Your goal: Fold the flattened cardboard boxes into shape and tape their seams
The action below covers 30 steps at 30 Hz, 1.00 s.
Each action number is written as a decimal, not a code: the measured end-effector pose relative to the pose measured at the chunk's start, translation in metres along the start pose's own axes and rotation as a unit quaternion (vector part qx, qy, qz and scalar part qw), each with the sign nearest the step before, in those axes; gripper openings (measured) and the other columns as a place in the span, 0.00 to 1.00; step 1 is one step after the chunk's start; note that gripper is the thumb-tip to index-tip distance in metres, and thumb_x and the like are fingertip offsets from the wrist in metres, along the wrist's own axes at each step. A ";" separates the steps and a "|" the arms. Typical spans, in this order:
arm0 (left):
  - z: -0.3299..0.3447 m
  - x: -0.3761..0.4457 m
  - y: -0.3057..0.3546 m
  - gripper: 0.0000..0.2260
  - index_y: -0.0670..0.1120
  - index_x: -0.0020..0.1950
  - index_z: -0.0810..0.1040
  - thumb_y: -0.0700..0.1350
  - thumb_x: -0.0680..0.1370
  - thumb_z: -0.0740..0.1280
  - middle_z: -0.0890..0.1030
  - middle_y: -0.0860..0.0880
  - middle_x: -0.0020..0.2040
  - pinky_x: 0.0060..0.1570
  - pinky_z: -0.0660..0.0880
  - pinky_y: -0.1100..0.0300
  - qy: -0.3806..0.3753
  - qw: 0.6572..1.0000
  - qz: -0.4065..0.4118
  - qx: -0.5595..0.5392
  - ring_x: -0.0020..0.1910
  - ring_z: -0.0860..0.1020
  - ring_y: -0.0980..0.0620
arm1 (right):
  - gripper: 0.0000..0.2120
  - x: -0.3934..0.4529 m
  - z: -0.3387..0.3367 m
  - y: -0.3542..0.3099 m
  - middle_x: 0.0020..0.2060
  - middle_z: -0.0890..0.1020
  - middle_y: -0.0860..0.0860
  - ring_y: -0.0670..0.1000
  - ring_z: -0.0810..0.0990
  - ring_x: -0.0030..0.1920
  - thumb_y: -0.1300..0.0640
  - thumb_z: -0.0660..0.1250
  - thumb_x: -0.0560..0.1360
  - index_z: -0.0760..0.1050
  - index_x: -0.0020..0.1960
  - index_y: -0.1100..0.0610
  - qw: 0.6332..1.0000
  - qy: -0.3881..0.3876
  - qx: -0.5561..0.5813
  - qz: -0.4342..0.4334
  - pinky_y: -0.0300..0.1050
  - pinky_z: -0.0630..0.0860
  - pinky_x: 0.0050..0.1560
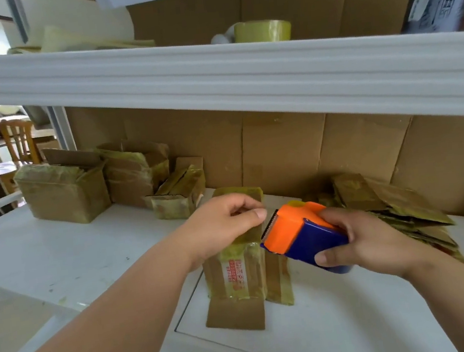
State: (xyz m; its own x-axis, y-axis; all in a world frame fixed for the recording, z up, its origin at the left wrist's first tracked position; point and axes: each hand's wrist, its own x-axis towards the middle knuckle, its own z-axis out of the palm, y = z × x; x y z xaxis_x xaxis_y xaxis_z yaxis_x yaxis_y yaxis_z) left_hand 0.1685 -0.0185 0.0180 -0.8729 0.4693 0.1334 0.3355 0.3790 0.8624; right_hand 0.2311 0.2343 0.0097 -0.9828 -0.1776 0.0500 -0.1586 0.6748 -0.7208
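White tabletop (59,255) is carrying a small tape-wrapped brown cardboard box (237,268); left hand (219,224) is pinching its top steady while right hand (361,236) is gripping the orange-and-blue tape dispenser (299,232) at the seam.

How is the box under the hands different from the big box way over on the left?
The box under the hands is narrow, with red print; the left box is wider, with none showing. The left hand holds the first; the left box sits untouched. The first's bottom flaps splay out; the left box's top flaps stand open. Both are brown, tape-covered cardboard.

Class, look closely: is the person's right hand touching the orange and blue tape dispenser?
Touching. The head view shows the right hand wrapped round the tape dispenser's blue body, thumb pressed on its near edge.
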 end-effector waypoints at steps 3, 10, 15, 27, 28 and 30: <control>-0.004 0.002 0.008 0.07 0.56 0.55 0.82 0.47 0.79 0.69 0.83 0.57 0.51 0.57 0.76 0.60 -0.012 1.000 0.006 0.019 0.53 0.80 0.60 | 0.25 -0.003 -0.001 -0.010 0.46 0.83 0.40 0.43 0.83 0.47 0.43 0.77 0.60 0.76 0.54 0.46 1.000 0.002 -0.010 -0.003 0.38 0.79 0.42; -0.018 0.004 0.018 0.06 0.50 0.48 0.83 0.49 0.79 0.68 0.84 0.55 0.46 0.56 0.77 0.55 -0.029 0.998 0.028 0.045 0.50 0.80 0.56 | 0.19 -0.009 -0.001 -0.038 0.40 0.83 0.41 0.42 0.83 0.41 0.45 0.74 0.58 0.76 0.48 0.47 0.998 0.042 -0.051 -0.017 0.35 0.75 0.36; -0.025 0.000 0.008 0.05 0.50 0.46 0.83 0.48 0.78 0.69 0.85 0.53 0.43 0.54 0.78 0.55 -0.036 0.999 0.032 0.006 0.48 0.82 0.53 | 0.18 -0.013 0.012 -0.048 0.38 0.82 0.38 0.42 0.83 0.41 0.43 0.71 0.59 0.75 0.47 0.46 0.995 0.051 -0.080 -0.020 0.36 0.76 0.36; -0.025 -0.018 -0.001 0.10 0.52 0.42 0.75 0.44 0.82 0.63 0.77 0.60 0.29 0.36 0.69 0.63 0.028 0.996 0.061 0.067 0.31 0.71 0.62 | 0.22 -0.019 0.030 -0.070 0.35 0.80 0.36 0.40 0.81 0.36 0.30 0.69 0.62 0.75 0.43 0.47 0.990 0.087 -0.110 0.004 0.35 0.72 0.34; -0.027 -0.019 0.000 0.10 0.53 0.42 0.75 0.44 0.82 0.62 0.78 0.60 0.30 0.35 0.69 0.65 0.042 0.994 0.069 0.078 0.31 0.71 0.62 | 0.22 -0.019 0.029 -0.072 0.36 0.81 0.36 0.40 0.81 0.37 0.31 0.69 0.62 0.75 0.44 0.47 0.991 0.081 -0.111 0.004 0.34 0.72 0.34; -0.033 -0.022 0.001 0.09 0.53 0.43 0.75 0.44 0.82 0.63 0.79 0.57 0.35 0.36 0.71 0.67 0.057 0.991 0.076 0.097 0.34 0.74 0.62 | 0.22 -0.018 0.028 -0.078 0.37 0.80 0.34 0.39 0.81 0.37 0.31 0.69 0.62 0.75 0.46 0.46 0.991 0.066 -0.114 0.005 0.33 0.72 0.34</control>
State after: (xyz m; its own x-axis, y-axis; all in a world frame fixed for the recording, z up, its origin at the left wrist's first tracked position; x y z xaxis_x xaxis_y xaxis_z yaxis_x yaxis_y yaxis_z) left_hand 0.1763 -0.0549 0.0318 -0.8380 0.4433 0.3183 0.5181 0.4628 0.7193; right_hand 0.2641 0.1645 0.0454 -0.9860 -0.0847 0.1437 -0.1505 0.8230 -0.5478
